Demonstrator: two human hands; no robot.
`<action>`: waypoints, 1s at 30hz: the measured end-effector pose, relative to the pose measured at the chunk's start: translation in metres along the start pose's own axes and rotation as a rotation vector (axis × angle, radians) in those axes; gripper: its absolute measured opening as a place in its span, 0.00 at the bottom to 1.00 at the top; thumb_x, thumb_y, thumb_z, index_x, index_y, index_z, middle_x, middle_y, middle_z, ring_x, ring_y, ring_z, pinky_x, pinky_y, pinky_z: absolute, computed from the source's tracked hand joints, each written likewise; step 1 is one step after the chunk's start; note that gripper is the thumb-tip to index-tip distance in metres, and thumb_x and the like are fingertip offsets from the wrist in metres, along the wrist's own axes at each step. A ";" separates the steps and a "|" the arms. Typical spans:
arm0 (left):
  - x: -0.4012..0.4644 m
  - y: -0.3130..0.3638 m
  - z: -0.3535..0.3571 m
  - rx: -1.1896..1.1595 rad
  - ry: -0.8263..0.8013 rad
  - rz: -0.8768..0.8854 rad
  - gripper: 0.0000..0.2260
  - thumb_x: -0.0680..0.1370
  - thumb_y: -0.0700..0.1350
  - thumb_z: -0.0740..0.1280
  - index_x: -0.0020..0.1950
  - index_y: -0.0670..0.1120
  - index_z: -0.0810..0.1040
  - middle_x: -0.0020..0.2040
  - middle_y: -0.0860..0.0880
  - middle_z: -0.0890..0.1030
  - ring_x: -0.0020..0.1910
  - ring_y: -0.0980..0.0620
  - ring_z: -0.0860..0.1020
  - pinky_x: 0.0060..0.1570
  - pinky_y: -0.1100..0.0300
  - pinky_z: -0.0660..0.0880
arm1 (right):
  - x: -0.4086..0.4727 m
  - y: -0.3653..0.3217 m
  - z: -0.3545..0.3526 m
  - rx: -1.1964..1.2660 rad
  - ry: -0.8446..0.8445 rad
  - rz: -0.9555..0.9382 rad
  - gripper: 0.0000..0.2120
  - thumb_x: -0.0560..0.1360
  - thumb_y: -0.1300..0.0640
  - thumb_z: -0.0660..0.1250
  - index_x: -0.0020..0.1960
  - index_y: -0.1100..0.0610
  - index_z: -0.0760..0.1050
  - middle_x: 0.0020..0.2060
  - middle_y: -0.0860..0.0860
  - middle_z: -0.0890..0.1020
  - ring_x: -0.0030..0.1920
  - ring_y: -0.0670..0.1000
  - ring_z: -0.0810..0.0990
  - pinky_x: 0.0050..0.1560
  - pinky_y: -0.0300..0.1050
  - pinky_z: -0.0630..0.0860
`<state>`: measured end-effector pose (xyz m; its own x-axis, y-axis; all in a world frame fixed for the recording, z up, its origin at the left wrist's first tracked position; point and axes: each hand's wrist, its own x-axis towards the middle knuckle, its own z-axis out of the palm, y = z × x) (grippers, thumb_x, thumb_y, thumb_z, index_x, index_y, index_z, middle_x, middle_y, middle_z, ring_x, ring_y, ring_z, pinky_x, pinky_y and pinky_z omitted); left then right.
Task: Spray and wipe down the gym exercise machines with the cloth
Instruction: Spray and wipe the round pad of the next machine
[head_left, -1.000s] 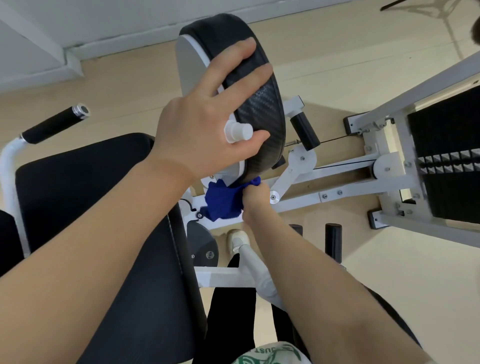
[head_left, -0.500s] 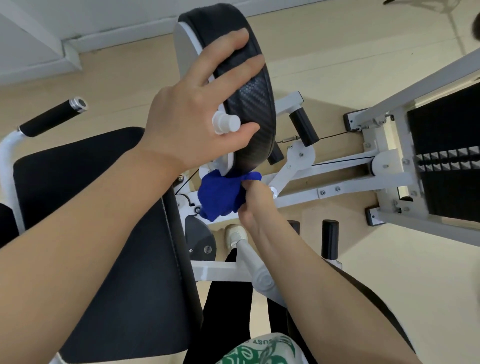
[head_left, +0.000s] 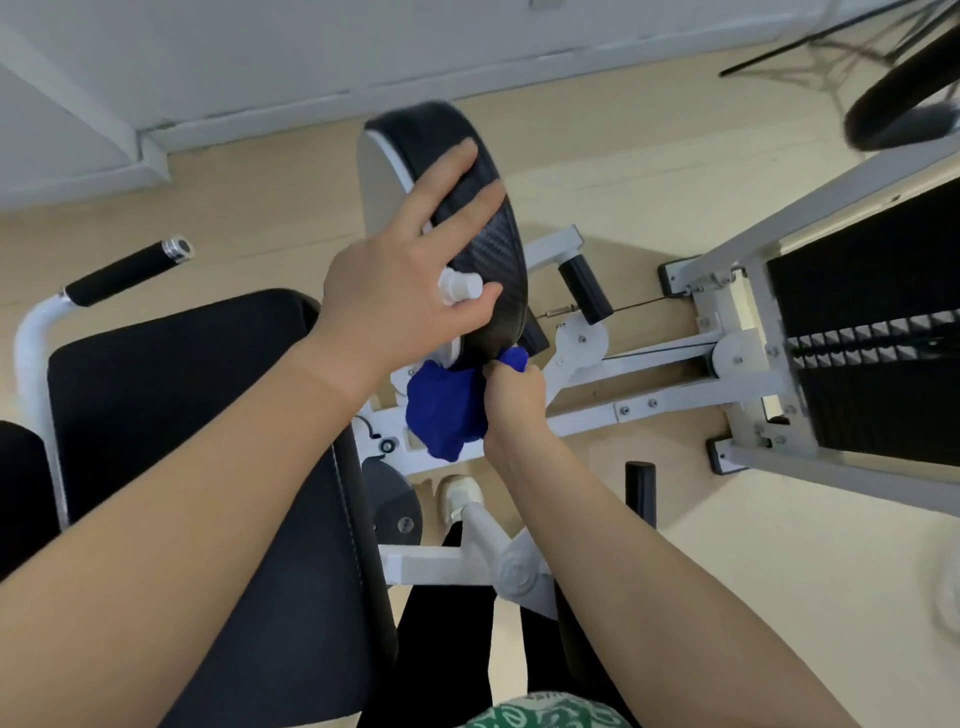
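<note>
The crumpled royal-blue cloth (head_left: 445, 410) is bunched in the right hand (head_left: 514, 397), whose fingers curl round it and press it up against the lower edge of the black, carbon-weave padded roller (head_left: 480, 228) of the white-framed exercise machine (head_left: 654, 374). Most of the cloth hangs to the left of that hand; the part inside the fist is hidden, and the fingertips cannot be seen.

Above it, the left hand (head_left: 400, 306) lies on the roller with its fingers stretched out flat over the black pad. A small white spray-bottle nozzle (head_left: 460, 286) sticks out between thumb and forefinger; the bottle's body is covered by the palm, so how it is held cannot be made out.

Below the left forearm lies the black upholstered seat pad (head_left: 208, 467), cut off at the bottom edge. Far to the left of the hands a black foam handle with a chrome end cap (head_left: 127, 270) stands on a white tube. Right of the right hand the black weight stack (head_left: 878, 332) runs out of the picture and is slightly blurred. Beneath the right forearm a white shoe (head_left: 460, 496) shows on the pale wooden floor (head_left: 649, 161).
</note>
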<state>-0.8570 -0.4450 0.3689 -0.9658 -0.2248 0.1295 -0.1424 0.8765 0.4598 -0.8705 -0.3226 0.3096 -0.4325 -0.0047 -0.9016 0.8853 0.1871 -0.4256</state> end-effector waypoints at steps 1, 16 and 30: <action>0.000 0.002 -0.002 0.021 -0.027 -0.029 0.29 0.71 0.59 0.61 0.72 0.57 0.66 0.76 0.55 0.59 0.50 0.46 0.79 0.31 0.50 0.78 | -0.013 -0.007 -0.003 0.024 -0.020 -0.025 0.04 0.76 0.64 0.58 0.46 0.56 0.66 0.40 0.53 0.72 0.38 0.50 0.72 0.35 0.42 0.69; -0.001 0.028 -0.020 0.121 -0.123 -0.491 0.33 0.76 0.61 0.62 0.77 0.58 0.50 0.75 0.46 0.53 0.53 0.43 0.76 0.37 0.56 0.69 | -0.057 -0.098 -0.027 -0.383 -0.129 -0.486 0.30 0.76 0.62 0.55 0.75 0.46 0.52 0.52 0.43 0.68 0.41 0.42 0.71 0.48 0.44 0.71; 0.115 -0.015 0.015 -0.191 -0.196 -0.324 0.34 0.72 0.45 0.68 0.76 0.56 0.57 0.75 0.53 0.61 0.68 0.50 0.67 0.58 0.55 0.70 | -0.010 -0.113 -0.043 -0.434 0.034 -0.643 0.40 0.74 0.66 0.59 0.77 0.47 0.40 0.43 0.37 0.67 0.43 0.45 0.74 0.48 0.42 0.73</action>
<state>-0.9689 -0.4777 0.3639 -0.9033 -0.3744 -0.2094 -0.4204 0.6751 0.6063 -0.9733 -0.3014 0.3702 -0.8499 -0.2141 -0.4815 0.3151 0.5259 -0.7900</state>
